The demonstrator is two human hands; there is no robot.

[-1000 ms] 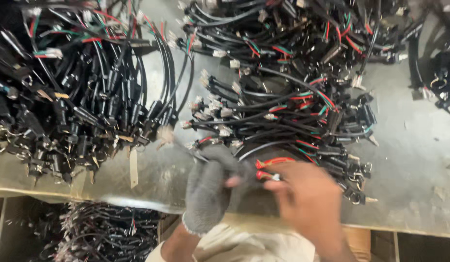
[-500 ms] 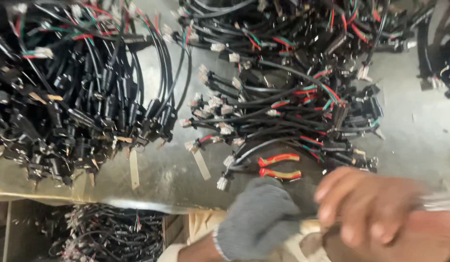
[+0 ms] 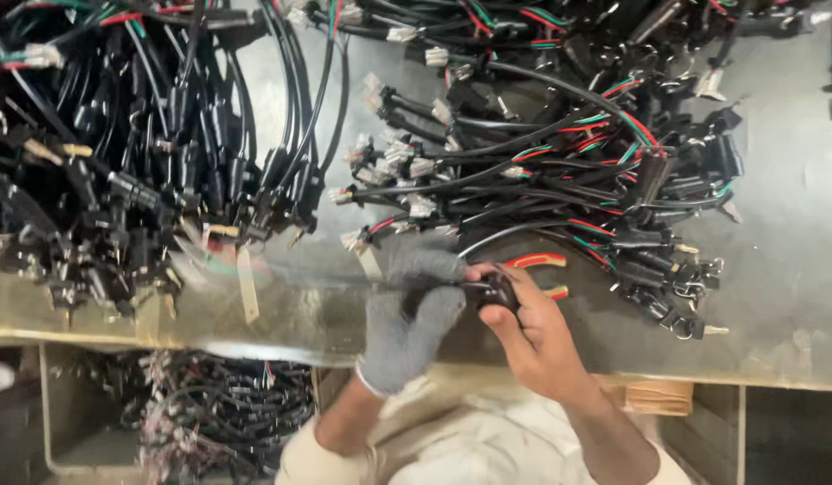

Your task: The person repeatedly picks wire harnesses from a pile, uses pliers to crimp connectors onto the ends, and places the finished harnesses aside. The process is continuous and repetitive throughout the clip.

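Both hands are closing on one small black connector (image 3: 493, 289) near the front edge of the bench (image 3: 793, 269). Gloved in grey, the left hand (image 3: 414, 310) is pinching the connector from the left, its thumb and fingers curled onto it. Bare, the right hand (image 3: 530, 334) is gripping the same piece from the right and below, with the thumb pressing on top. A blurred cable (image 3: 281, 274) is running leftward from the left hand across the metal surface, so its exact shape is hard to tell.

Red-handled pliers (image 3: 540, 263) are lying on the bench just behind the right hand, touching or nearly touching its fingers. Behind them a bundle (image 3: 541, 171) of black harness wires with red and green strands and white plugs is spreading over the middle of the bench. A second, larger heap (image 3: 119, 153) of black cables is covering the left part. Under the bench, at lower left, more harnesses (image 3: 218, 409) are lying in a bin. A small cardboard box (image 3: 658, 397) is sitting below the bench edge, to the right of the right forearm.
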